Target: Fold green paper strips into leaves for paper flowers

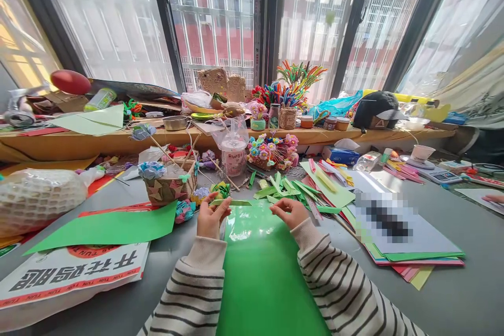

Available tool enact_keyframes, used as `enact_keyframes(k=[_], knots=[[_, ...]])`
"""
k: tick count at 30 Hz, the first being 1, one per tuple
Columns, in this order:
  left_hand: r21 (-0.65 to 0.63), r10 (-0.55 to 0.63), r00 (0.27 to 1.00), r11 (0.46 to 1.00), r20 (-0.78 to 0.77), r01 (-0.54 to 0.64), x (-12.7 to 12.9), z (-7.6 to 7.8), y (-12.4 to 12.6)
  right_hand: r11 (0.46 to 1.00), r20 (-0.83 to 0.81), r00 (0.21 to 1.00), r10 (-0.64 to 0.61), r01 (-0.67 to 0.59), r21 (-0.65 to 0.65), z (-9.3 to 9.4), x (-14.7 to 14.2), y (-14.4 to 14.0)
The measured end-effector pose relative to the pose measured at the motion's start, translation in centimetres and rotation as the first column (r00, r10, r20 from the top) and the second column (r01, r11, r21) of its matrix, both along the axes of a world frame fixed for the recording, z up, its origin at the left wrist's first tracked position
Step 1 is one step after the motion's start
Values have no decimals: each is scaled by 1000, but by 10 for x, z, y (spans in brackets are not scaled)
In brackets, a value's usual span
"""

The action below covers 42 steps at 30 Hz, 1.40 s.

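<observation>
My left hand (211, 217) pinches a narrow folded strip of green paper (239, 202), which lies level across the far end of a glossy green sheet (268, 273). Opposite it, my right hand (290, 213) hovers over the sheet's right side with thumb and finger pressed together. A bit of green shows by those fingertips, but I cannot tell whether it is held or part of the heap behind. That heap of green paper strips (285, 187) lies just beyond both hands. Left of my left hand stands a basket (169, 189) with blue paper flowers.
At right is a stack of coloured paper (425, 239), partly blurred, with a kitchen scale (441, 174) behind. A white printed bag (79, 278) and green sheet (106, 226) lie left. A lidded cup (233, 155) stands ahead. Another person's hand (494, 198) shows far right.
</observation>
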<state>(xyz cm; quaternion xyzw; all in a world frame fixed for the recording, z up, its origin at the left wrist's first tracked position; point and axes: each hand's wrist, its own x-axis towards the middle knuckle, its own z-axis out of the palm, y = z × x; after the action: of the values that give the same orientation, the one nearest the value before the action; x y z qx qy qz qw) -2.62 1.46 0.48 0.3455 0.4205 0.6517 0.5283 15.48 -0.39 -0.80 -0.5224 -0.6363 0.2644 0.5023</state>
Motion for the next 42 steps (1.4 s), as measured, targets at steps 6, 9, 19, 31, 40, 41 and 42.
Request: enact_keyframes(k=[6, 9, 19, 31, 40, 41, 42], knots=[[21, -260, 962, 965, -82, 262, 15, -4, -6, 988, -103, 985, 138, -144, -53, 2, -6, 0], [53, -316, 947, 946, -66, 319, 20, -5, -8, 951, -118, 957, 263, -278, -138, 1, -11, -2], [87, -388, 914, 913, -119, 398, 24, -13, -8, 905, -145, 920, 364, -386, -180, -1, -19, -7], [-1, -381, 917, 924, -123, 383, 21, -13, -6, 889, -69, 924, 376, -380, -256, -6, -19, -3], [-125, -366, 931, 924, -7, 362, 15, -11, -1, 992, 439, 893, -95, 122, -34, -6, 22, 16], [-141, -363, 932, 923, -10, 358, 15, -11, -1, 988, 539, 830, -142, 157, 18, -7, 26, 17], [-161, -360, 933, 922, -16, 353, 15, -11, 0, 982, 621, 764, -176, 179, 58, -8, 28, 19]])
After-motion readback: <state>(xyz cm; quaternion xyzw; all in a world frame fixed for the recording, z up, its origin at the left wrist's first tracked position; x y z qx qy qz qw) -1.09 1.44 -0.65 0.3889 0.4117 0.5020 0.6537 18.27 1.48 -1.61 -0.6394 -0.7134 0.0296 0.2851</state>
